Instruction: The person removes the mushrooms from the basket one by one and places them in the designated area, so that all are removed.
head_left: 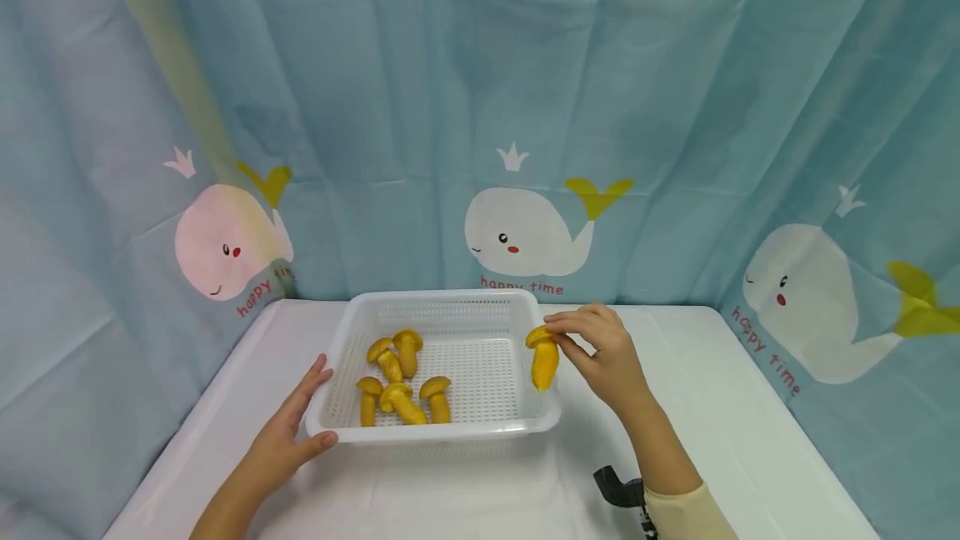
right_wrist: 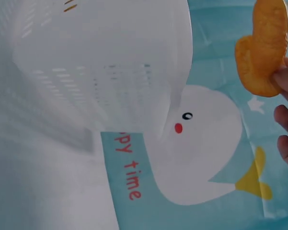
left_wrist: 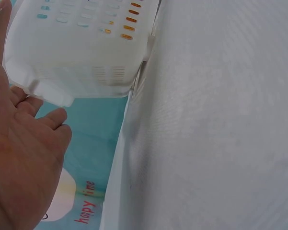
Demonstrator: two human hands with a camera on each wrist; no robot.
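My right hand pinches a yellow toy mushroom by its cap, over the right rim of a white plastic basket. In the right wrist view the mushroom hangs beside the basket's wall, with thumb and fingers at its cap end. Against the basket's left side rests my left hand, its thumb near the front corner and its fingers spread along the left rim. Several more yellow mushrooms lie inside the basket, grouped in its left half.
The basket stands on a white-covered table, near its back edge. Behind and around it hangs a light blue curtain printed with whales. A black curved object sits by the right forearm.
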